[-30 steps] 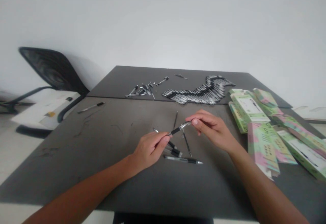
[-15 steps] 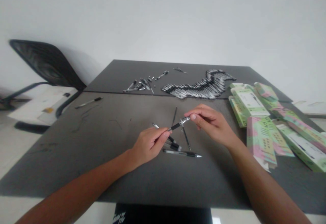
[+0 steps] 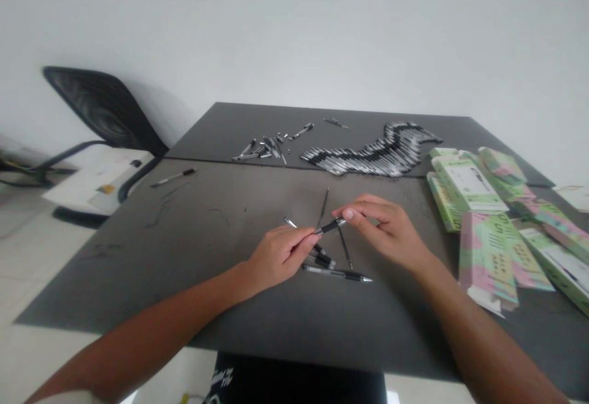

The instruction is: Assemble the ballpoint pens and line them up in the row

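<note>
Between both hands, above the dark table, is a pen [image 3: 329, 227] with a black grip. My left hand [image 3: 281, 254] pinches its left end with thumb and fingertips. At its right end, the thumb and forefinger of my right hand [image 3: 384, 226] close on the silvery tip part. Under the hands lie a clear pen with a black grip [image 3: 338, 273], a capped pen [image 3: 321, 259] and a thin dark refill [image 3: 345, 248]. Another thin dark stick [image 3: 324, 203] lies just beyond the fingers. My fingers partly cover the held pen's ends.
A long wavy row of pens [image 3: 368, 157] lies at the back. Left of it is a loose pile of pen parts [image 3: 263, 148]. Green and pink boxes [image 3: 488, 254] are heaped on the right. A single pen [image 3: 173, 178] lies far left, near a black chair [image 3: 99, 103].
My right fingers have closed in along the pen, so less of its silvery end shows. The whole view has shifted slightly, and the loose pens on the table lie as before.
</note>
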Motion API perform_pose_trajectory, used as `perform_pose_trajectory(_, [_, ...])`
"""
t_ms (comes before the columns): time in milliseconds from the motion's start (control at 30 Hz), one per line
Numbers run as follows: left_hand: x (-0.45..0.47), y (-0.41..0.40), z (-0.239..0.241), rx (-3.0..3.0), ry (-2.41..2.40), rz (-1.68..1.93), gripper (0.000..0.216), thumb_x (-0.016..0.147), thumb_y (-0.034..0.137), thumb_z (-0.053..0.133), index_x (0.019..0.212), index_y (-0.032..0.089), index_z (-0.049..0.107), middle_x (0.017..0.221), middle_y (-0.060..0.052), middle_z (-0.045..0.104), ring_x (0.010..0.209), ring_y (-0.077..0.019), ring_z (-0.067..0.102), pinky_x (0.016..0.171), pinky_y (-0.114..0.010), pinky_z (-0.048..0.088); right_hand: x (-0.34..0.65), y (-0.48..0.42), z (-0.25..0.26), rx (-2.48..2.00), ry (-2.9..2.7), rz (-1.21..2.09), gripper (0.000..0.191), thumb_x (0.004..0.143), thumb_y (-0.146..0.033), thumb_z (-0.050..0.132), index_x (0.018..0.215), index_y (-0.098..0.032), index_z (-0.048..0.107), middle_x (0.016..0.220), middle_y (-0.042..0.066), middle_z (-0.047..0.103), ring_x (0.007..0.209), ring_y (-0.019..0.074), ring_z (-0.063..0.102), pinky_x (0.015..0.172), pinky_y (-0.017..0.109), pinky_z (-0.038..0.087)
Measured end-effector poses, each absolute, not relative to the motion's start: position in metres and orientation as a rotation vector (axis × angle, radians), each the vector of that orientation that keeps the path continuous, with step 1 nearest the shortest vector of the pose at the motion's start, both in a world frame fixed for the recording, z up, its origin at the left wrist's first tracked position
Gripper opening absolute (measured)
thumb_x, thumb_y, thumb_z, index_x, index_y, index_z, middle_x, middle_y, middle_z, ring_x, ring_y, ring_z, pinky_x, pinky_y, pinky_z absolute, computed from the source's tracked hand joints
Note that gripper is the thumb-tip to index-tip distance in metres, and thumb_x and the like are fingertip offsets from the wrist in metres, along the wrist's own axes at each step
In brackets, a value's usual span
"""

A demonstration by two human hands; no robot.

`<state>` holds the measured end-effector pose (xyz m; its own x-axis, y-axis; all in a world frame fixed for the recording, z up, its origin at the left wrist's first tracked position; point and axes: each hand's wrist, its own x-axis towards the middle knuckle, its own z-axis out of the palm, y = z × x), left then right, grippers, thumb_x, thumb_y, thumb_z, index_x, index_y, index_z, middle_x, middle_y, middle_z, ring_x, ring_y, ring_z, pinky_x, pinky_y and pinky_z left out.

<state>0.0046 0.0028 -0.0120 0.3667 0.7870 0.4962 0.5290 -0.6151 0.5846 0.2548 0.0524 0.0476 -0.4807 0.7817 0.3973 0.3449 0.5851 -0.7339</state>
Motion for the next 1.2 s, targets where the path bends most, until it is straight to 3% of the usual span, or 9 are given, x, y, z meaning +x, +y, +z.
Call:
perform_pose_trajectory(133, [0.006, 0.002, -0.012, 2.331, 1.106, 1.111, 0.038, 0.115, 0.037, 0.047, 0.109, 0.017, 0.078, 0.089, -0.007, 0.083, 0.077, -0.0169, 0.077, 0.076, -0.028, 0.060, 0.247, 0.046, 0.038, -0.944, -1.925, 0.906, 0.047, 0.112, -0.054, 0.043, 0.120, -0.029, 0.083, 0.117, 0.006, 0.083, 0.110, 0.0236, 0.074, 0.099, 0.040, 0.057])
perform_pose_trajectory(233, [0.007, 0.001, -0.013, 2.353, 1.067, 1.106, 0.036, 0.115, 0.037, 0.048, 0.112, 0.016, 0.078, 0.091, -0.007, 0.083, 0.077, -0.0176, 0.077, 0.075, -0.028, 0.060, 0.240, 0.040, 0.028, -0.955, -1.754, 1.088, 0.069, 0.112, -0.064, 0.017, 0.144, -0.033, 0.070, 0.140, 0.003, 0.076, 0.136, 0.0273, 0.064, 0.115, 0.050, 0.049])
perform_pose_trajectory(300, [0.008, 0.001, -0.014, 2.375, 1.051, 1.077, 0.035, 0.114, 0.036, 0.049, 0.114, 0.016, 0.077, 0.091, -0.007, 0.083, 0.077, -0.0179, 0.077, 0.075, -0.029, 0.061, 0.235, 0.037, 0.024, -0.935, -1.699, 1.166, 0.075, 0.110, -0.067, 0.011, 0.151, -0.035, 0.065, 0.148, 0.002, 0.071, 0.145, 0.0279, 0.058, 0.122, 0.053, 0.042])
perform_pose_trajectory(433, [0.008, 0.001, -0.017, 2.414, 1.019, 1.011, 0.033, 0.114, 0.033, 0.049, 0.112, 0.016, 0.077, 0.087, -0.006, 0.081, 0.075, -0.0177, 0.076, 0.076, -0.029, 0.061, 0.230, 0.031, 0.022, -0.909, -1.685, 1.231, 0.076, 0.109, -0.070, 0.012, 0.152, -0.035, 0.064, 0.148, 0.002, 0.071, 0.148, 0.0278, 0.055, 0.132, 0.055, 0.029])
perform_pose_trajectory(733, [0.008, 0.001, -0.018, 2.456, 0.997, 1.021, 0.032, 0.115, 0.032, 0.048, 0.114, 0.015, 0.075, 0.090, -0.007, 0.082, 0.078, -0.0190, 0.077, 0.080, -0.032, 0.062, 0.231, 0.031, 0.021, -0.850, -1.775, 1.210, 0.071, 0.110, -0.068, 0.015, 0.155, -0.036, 0.060, 0.146, 0.001, 0.073, 0.152, 0.0259, 0.052, 0.134, 0.053, 0.022])
perform_pose_trajectory(1200, [0.008, 0.001, -0.024, 2.492, 0.976, 1.049, 0.030, 0.115, 0.030, 0.048, 0.116, 0.013, 0.073, 0.097, -0.010, 0.082, 0.082, -0.0210, 0.078, 0.080, -0.034, 0.063, 0.229, 0.031, 0.018, -0.847, -1.821, 1.177, 0.065, 0.113, -0.061, 0.014, 0.156, -0.040, 0.058, 0.141, -0.002, 0.075, 0.148, 0.0243, 0.056, 0.132, 0.051, 0.028])
